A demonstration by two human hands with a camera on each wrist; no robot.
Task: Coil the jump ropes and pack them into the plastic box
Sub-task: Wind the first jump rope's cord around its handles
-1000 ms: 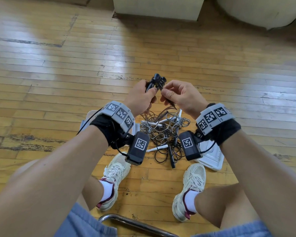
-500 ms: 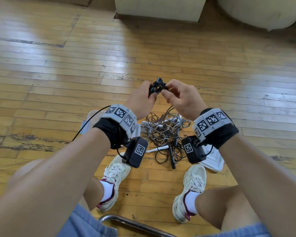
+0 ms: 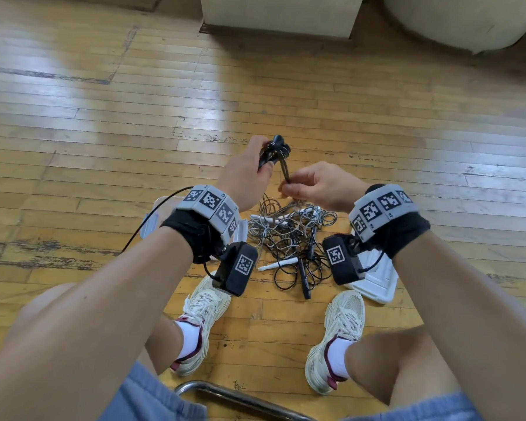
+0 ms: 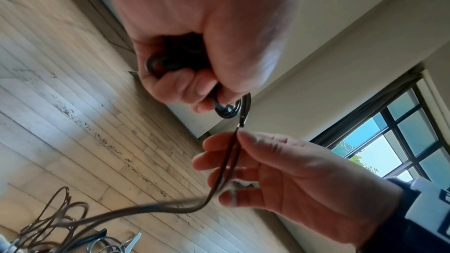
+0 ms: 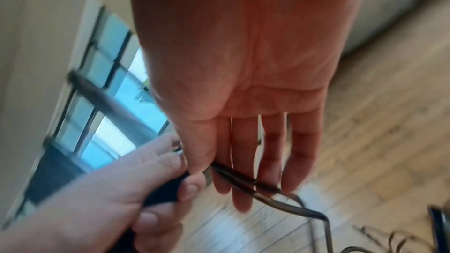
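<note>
My left hand point(image 3: 248, 174) grips the two black handles point(image 3: 274, 150) of one jump rope, held upright above the floor. In the left wrist view the handles point(image 4: 172, 61) sit inside my curled fingers. My right hand point(image 3: 316, 185) pinches that rope's dark cord point(image 3: 285, 173) between thumb and forefinger just below the handles, the other fingers nearly straight point(image 5: 270, 161). The cord point(image 4: 226, 164) runs down to a tangled pile of black and white jump ropes point(image 3: 289, 235) on the floor. The clear plastic box point(image 3: 154, 220) lies mostly hidden behind my left wrist.
A white lid point(image 3: 377, 281) lies on the floor right of the pile, partly behind my right wrist. My two shoes point(image 3: 204, 314) stand just before the pile. A pale cabinet point(image 3: 280, 13) and a beige cushion point(image 3: 468, 19) stand at the back. A chrome tube point(image 3: 240, 399) runs below.
My right hand has come down from the handles' tops and slid along the cord, drawing it taut below them. The left hand keeps hold of the handles, tilted a little left.
</note>
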